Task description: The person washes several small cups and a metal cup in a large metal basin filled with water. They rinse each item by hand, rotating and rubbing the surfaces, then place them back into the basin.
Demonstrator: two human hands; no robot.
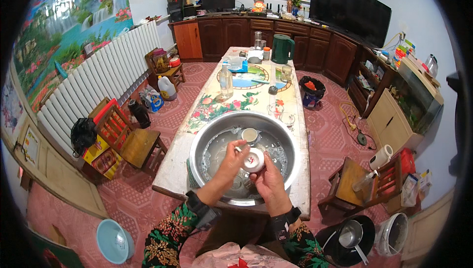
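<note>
Above a wide stainless steel basin of cloudy, sudsy water, a small white cup is held with its base, which bears a red mark, facing up. My right hand grips its right side and lower edge between thumb and fingers. From the left, my left hand holds the cup's other side, slightly blurred, with part of its grip hidden. Just beyond my fingers, another light-coloured cup sits in the water, mouth up. Some clear glassware lies under the surface, its shapes hard to make out.
The basin stands on the near end of a long table. Beyond it are a glass bottle, drinking glasses and a green kettle. Wooden chairs flank the table. A blue tub and a black bucket stand on the floor.
</note>
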